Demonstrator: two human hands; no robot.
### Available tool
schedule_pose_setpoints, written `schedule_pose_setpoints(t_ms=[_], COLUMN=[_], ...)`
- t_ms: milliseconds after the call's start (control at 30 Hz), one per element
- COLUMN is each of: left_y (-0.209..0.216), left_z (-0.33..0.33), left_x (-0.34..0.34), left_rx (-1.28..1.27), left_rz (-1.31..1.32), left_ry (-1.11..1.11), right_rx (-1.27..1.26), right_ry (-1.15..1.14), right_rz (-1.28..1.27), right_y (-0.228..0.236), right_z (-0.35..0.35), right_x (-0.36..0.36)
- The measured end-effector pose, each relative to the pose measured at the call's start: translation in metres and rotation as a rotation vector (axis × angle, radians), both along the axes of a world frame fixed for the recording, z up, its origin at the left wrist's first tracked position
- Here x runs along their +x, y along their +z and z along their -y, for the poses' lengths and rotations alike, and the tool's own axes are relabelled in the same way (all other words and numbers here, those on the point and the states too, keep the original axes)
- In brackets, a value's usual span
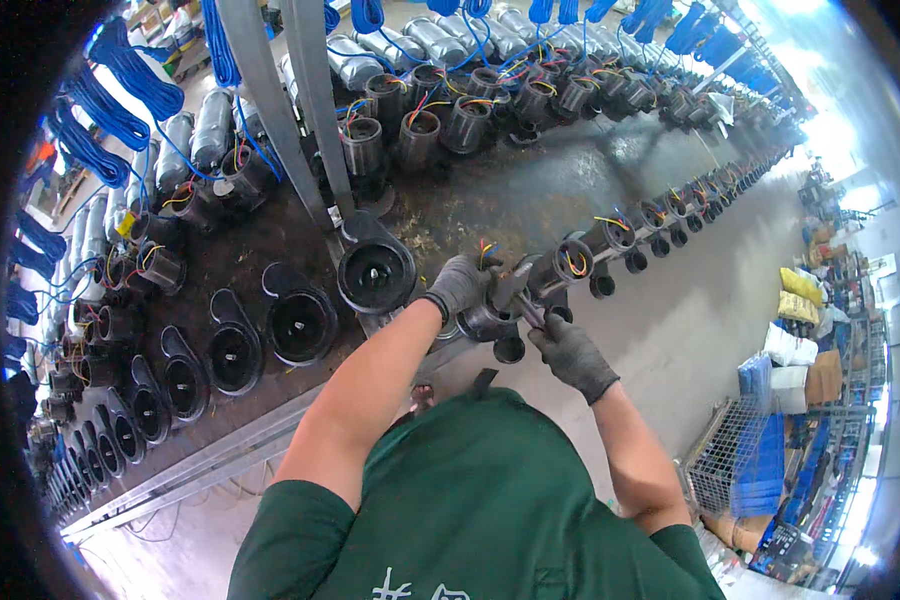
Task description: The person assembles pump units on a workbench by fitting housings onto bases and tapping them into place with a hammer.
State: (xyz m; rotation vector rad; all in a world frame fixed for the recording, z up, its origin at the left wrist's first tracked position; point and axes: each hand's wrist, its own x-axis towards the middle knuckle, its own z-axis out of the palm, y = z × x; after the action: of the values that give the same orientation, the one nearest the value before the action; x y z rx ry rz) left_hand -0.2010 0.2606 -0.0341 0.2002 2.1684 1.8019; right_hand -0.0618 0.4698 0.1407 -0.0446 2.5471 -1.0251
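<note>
My left hand (458, 286), in a grey glove, is closed around the near side of a dark cylindrical motor housing (484, 318) at the table's front edge. Red and yellow wires (486, 248) stick up just past its fingers. My right hand (576, 358), also gloved, is wrapped round the handle of a silver metal hand tool (530, 310). The tool's far end reaches up against the housing; its exact kind is hidden. Just right of it stands another dark motor housing (574, 258) with coloured wires inside its open top. A black blower casing (376, 274) lies left of my left hand.
More black blower casings (300, 326) line the front edge to the left. Wired motors and silver cylinders (436, 42) fill the far side beneath blue cable bundles (130, 70). A steel post (280, 120) rises from the table. A wire cage (730, 455) stands at the right.
</note>
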Motion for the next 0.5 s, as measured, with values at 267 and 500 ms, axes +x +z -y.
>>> schedule_pose_setpoints(t_ms=[267, 500], left_y=[0.058, 0.006], left_z=[-0.014, -0.004], left_x=[0.009, 0.008], left_rx=[-0.234, -0.070], left_rz=[-0.029, 0.076], left_ry=[-0.004, 0.030], right_rx=[-0.198, -0.122], right_ry=[-0.234, -0.032], right_rz=[-0.365, -0.009], right_y=[-0.045, -0.007], right_z=[-0.011, -0.007], right_x=[0.021, -0.005])
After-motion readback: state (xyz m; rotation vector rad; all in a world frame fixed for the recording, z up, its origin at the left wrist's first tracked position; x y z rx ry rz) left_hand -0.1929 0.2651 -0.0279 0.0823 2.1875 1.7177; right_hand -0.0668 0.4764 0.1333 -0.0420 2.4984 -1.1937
